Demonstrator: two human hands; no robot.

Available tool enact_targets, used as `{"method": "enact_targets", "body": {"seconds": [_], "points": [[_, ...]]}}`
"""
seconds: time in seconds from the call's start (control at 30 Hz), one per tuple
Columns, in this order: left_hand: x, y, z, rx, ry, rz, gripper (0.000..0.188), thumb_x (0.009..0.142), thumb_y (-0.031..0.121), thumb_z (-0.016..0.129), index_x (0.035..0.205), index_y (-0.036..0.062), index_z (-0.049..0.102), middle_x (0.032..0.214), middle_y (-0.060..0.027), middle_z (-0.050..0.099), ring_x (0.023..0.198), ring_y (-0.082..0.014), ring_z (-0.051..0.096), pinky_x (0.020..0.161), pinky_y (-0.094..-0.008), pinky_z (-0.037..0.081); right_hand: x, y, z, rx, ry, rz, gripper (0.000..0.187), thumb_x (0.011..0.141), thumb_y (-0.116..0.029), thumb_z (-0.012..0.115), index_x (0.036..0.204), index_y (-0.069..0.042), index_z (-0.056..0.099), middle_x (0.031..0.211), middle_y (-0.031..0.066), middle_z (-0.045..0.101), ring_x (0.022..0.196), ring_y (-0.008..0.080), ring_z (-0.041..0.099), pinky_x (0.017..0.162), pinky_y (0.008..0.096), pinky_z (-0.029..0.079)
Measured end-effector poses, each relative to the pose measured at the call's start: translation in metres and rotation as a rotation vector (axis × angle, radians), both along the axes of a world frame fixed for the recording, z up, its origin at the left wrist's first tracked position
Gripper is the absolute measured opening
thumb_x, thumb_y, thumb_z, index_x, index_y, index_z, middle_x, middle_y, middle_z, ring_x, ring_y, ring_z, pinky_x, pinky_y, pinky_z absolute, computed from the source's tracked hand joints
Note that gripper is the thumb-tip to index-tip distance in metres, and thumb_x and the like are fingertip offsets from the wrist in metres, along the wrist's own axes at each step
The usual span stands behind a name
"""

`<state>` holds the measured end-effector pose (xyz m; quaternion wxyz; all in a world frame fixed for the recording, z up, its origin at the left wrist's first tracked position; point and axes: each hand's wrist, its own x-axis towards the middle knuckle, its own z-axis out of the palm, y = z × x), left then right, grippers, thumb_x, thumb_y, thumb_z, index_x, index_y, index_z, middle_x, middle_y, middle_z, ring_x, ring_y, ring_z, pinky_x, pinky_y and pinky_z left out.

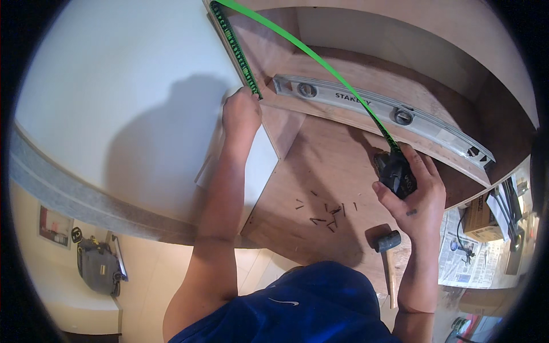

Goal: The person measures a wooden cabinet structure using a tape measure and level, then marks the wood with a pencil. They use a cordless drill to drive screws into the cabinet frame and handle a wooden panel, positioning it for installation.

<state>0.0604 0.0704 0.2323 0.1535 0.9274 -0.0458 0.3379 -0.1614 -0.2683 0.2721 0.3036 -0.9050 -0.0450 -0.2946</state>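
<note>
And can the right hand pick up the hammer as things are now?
Probably not at once: the right hand holds the tape measure. If freed, it likely could; the hammer lies close by, uncovered.

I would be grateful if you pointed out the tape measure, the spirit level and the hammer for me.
Tape measure point(395, 174), head view: on its black case.
Spirit level point(384, 109), head view: on its bar, near the middle.
Hammer point(391, 270), head view: on its wooden shaft.
</note>
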Motion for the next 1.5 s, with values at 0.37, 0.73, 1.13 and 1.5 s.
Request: {"method": "enact_targets", "body": {"seconds": [0.37,0.73,1.13,1.5], "points": [[0.009,0.018,-0.003,0.183,0.014,-0.06,0.016,0.098,0.015,0.061,0.095,0.0043,0.073,0.09,-0.0194,0.072,0.089,-0.0447,0.067,0.081,-0.0558,0.053,-0.015,-0.015,-0.003,0.007,0.114,0.025,0.075,0.069,-0.032,0.089,0.134,-0.002,0.068,0.11,0.0199,0.07,0.097,0.0393,0.07,0.088,0.0423,0.057],[-0.082,0.046,0.011,-0.18,-0.067,-0.339,0.015,0.107,0.017,0.062,0.108,0.002,0.066,0.093,-0.0094,0.068,0.083,-0.0235,0.066,0.08,-0.0365,0.054,-0.151,-0.139,-0.138,0.634,0.545,0.15,0.077,0.066,-0.015,0.078,0.14,0.0,0.063,0.134,0.0176,0.068,0.121,0.028,0.066,0.106,0.0367,0.049],[-0.027,0.007,0.069,-0.318,0.701,-0.972,0.014,0.1,0.011,0.067,0.108,0.0003,0.065,0.101,-0.0046,0.059,0.098,-0.0162,0.058,0.095,-0.0308,0.046,-0.347,-0.192,-0.19,0.672,0.817,-0.186,0.071,0.076,-0.016,0.067,0.146,-0.002,0.062,0.096,0.0049,0.065,0.081,0.012,0.06,0.071,0.0286,0.049],[-0.113,-0.233,0.023,-0.778,0.681,-1.162,0.027,0.098,0.012,0.066,0.122,0.0,0.064,0.112,-0.0052,0.064,0.098,-0.0146,0.063,0.092,-0.0318,0.052,-0.356,-0.202,-0.214,0.826,0.665,-0.155,0.078,0.082,-0.012,0.065,0.158,-0.009,0.049,0.096,0.0064,0.071,0.076,0.0117,0.061,0.072,0.0292,0.051]]}}
